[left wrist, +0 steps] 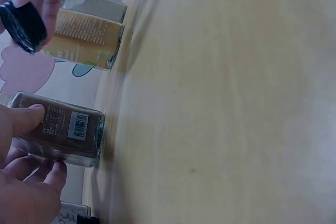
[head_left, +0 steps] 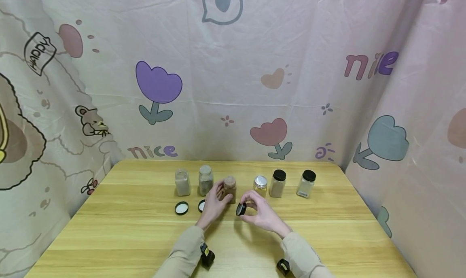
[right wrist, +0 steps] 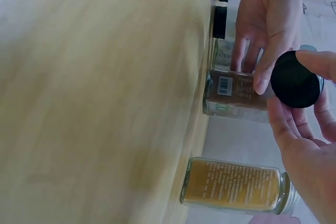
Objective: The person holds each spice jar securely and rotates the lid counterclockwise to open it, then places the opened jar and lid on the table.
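Note:
My left hand (head_left: 214, 205) grips a spice jar (head_left: 230, 191) of brown powder, thumb on one side and fingers on the other. The jar stands upright on the table, its perforated shaker top bare. A barcode label (left wrist: 77, 125) shows on its side in the left wrist view. Just right of it, my right hand (head_left: 263, 213) pinches a black screw lid (head_left: 241, 209) between thumb and fingers, held on edge above the table. In the right wrist view the lid's black outer face (right wrist: 297, 80) is visible. Behind the right hand stands a yellow spice jar (head_left: 260, 184) with a silvery top.
Left of my left hand stand a jar of pale powder (head_left: 183, 185) and a jar of dark grey contents (head_left: 206, 181), both without black lids. Two lids lie white side up before them, one lid (head_left: 181, 208) fully visible. Two black-capped jars, beige (head_left: 277, 185) and whitish (head_left: 306, 185), stand at right.

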A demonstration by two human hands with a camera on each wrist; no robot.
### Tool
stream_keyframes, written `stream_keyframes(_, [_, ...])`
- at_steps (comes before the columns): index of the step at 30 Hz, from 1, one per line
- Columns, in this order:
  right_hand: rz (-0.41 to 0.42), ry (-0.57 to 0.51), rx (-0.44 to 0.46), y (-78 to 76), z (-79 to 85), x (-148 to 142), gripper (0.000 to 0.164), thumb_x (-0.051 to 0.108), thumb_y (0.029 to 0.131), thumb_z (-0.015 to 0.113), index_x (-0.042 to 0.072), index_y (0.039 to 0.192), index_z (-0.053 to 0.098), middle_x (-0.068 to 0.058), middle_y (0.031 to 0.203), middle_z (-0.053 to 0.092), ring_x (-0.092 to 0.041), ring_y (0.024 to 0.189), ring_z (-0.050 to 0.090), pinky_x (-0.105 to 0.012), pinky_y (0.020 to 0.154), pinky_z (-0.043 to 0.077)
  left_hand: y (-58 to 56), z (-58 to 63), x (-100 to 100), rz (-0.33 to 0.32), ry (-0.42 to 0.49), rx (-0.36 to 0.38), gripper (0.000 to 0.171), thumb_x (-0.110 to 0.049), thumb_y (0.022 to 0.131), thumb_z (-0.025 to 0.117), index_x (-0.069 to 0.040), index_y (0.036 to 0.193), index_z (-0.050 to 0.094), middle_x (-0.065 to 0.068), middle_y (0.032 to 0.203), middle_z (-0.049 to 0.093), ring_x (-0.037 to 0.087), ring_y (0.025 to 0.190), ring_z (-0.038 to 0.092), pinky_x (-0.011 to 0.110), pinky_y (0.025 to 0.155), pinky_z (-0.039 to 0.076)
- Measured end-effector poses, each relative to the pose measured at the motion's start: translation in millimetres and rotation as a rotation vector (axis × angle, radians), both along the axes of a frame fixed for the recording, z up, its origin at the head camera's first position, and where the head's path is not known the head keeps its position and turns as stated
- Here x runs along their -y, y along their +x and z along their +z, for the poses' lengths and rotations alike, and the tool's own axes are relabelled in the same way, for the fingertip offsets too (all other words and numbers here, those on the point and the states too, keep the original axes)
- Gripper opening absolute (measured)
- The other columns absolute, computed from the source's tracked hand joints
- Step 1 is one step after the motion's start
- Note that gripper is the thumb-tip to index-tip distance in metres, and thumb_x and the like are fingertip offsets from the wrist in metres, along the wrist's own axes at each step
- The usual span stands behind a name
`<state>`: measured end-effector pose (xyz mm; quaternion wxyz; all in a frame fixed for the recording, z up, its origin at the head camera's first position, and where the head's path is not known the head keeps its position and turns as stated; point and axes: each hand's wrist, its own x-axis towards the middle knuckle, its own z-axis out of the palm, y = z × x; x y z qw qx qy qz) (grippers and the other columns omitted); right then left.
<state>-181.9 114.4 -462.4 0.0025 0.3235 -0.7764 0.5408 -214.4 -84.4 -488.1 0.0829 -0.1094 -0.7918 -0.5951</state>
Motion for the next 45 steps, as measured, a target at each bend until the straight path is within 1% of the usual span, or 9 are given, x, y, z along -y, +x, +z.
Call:
stream_keyframes(4, [0.003, 0.036, 0.029, -1.1, -0.5, -0.9, 0.042, -0.012, 0.077, 0.076, -0.008, 0.114, 0.056, -0.024, 0.117, 0.057, -0.034, 0.112, 0.063, -0.030, 0.106, 0.055, -4.1, 2.2, -0.9, 0.004, 0.005, 0.020, 0.059, -0.002, 0.096, 0.065, 0.007, 0.148, 0.039, 0.032, 0.152, 0.043, 0.046, 0.143, 0.041, 0.053, 0.118, 0.040])
stream_keyframes(8, [0.010, 0.062, 0.035, -2.6, -0.8, -0.9, 0.043, -0.009, 0.079, 0.076, -0.008, 0.116, 0.055, -0.024, 0.119, 0.058, -0.037, 0.113, 0.063, -0.029, 0.106, 0.055, -8.5, 4.0, -1.6, 0.009, 0.002, 0.036, 0.059, -0.002, 0.097, 0.063, 0.009, 0.149, 0.037, 0.032, 0.153, 0.040, 0.045, 0.144, 0.040, 0.052, 0.118, 0.040])
stream_keyframes(14, [0.009, 0.074, 0.039, -5.2, -2.7, 0.8, 0.044, -0.009, 0.079, 0.076, -0.009, 0.117, 0.055, -0.026, 0.120, 0.058, -0.040, 0.112, 0.063, -0.037, 0.105, 0.055, -13.1, 6.0, -3.0, 0.018, -0.001, 0.039, 0.060, -0.004, 0.098, 0.062, 0.009, 0.150, 0.035, 0.031, 0.155, 0.038, 0.043, 0.145, 0.039, 0.050, 0.118, 0.040])
stream_keyframes(21, [0.001, 0.072, 0.072, -6.2, -2.8, 3.1, 0.045, -0.008, 0.079, 0.076, -0.008, 0.118, 0.055, -0.026, 0.122, 0.058, -0.039, 0.114, 0.062, -0.038, 0.106, 0.055, -18.5, 5.5, -6.3, 0.064, -0.015, 0.037, 0.058, -0.003, 0.098, 0.060, 0.009, 0.150, 0.036, 0.032, 0.154, 0.039, 0.044, 0.144, 0.040, 0.051, 0.117, 0.041])
stream_keyframes(25, [-0.003, 0.076, 0.076, -6.9, -2.9, 4.0, 0.045, -0.008, 0.079, 0.075, -0.008, 0.119, 0.055, -0.025, 0.122, 0.058, -0.039, 0.114, 0.062, -0.038, 0.106, 0.054, -20.1, 6.5, -7.6, 0.095, -0.022, 0.056, 0.059, -0.005, 0.098, 0.061, 0.009, 0.150, 0.036, 0.032, 0.154, 0.039, 0.043, 0.144, 0.040, 0.051, 0.117, 0.042])
stream_keyframes(29, [-0.017, 0.084, 0.079, -8.6, -3.6, 4.2, 0.045, -0.007, 0.079, 0.076, -0.007, 0.119, 0.056, -0.023, 0.123, 0.059, -0.038, 0.115, 0.061, -0.040, 0.107, 0.054, -18.4, 8.6, -7.3, 0.105, -0.031, 0.079, 0.061, -0.007, 0.099, 0.061, 0.012, 0.150, 0.034, 0.033, 0.155, 0.037, 0.044, 0.145, 0.039, 0.051, 0.117, 0.042])
stream_keyframes(34, [-0.045, 0.108, 0.075, -10.7, -3.4, 4.2, 0.047, -0.006, 0.078, 0.077, -0.005, 0.121, 0.057, -0.021, 0.123, 0.060, -0.037, 0.115, 0.060, -0.044, 0.106, 0.054, -11.1, 10.9, -3.6, 0.110, -0.050, 0.098, 0.061, -0.010, 0.099, 0.060, 0.010, 0.150, 0.034, 0.031, 0.155, 0.038, 0.044, 0.142, 0.042, 0.050, 0.117, 0.043])
stream_keyframes(40, [-0.063, 0.135, 0.115, -15.2, -2.4, 8.2, 0.054, -0.002, 0.080, 0.077, -0.008, 0.129, 0.057, -0.026, 0.127, 0.060, -0.038, 0.119, 0.059, -0.048, 0.107, 0.052, -2.4, 13.9, 3.5, 0.079, -0.014, 0.068, 0.055, -0.004, 0.099, 0.055, 0.012, 0.148, 0.036, 0.032, 0.153, 0.040, 0.045, 0.141, 0.043, 0.050, 0.117, 0.042])
stream_keyframes(45, [-0.091, 0.184, 0.138, -20.7, -2.7, 13.7, 0.060, 0.003, 0.081, 0.076, -0.008, 0.136, 0.054, -0.029, 0.127, 0.063, -0.039, 0.117, 0.062, -0.051, 0.105, 0.054, 3.3, 12.7, 8.3, 0.108, -0.011, 0.014, 0.047, 0.003, 0.097, 0.054, 0.015, 0.141, 0.045, 0.034, 0.145, 0.049, 0.046, 0.134, 0.052, 0.048, 0.111, 0.047])
